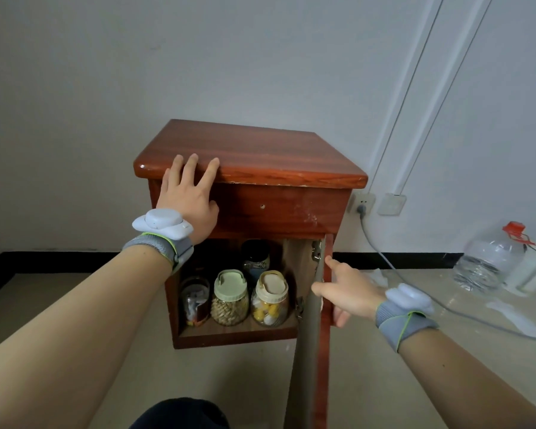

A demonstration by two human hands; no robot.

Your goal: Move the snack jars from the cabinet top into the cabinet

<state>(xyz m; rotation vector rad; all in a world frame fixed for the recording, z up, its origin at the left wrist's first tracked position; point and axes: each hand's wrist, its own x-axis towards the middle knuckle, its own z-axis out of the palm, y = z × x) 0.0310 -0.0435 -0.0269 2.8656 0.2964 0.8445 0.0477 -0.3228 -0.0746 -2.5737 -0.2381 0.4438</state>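
Observation:
A small red-brown wooden cabinet stands against the wall, its top bare. Inside the lower compartment stand several snack jars: a green-lidded jar of nuts, a cream-lidded jar of yellow and white sweets, a dark jar at the left and a dark-lidded jar behind. My left hand lies flat with fingers spread on the cabinet's front left top edge. My right hand grips the edge of the cabinet door, which stands swung out toward me.
A large clear water bottle with a red cap lies on the floor at the right. A grey cable runs from a wall socket across the floor. White scraps lie near it. My dark knee shows at the bottom.

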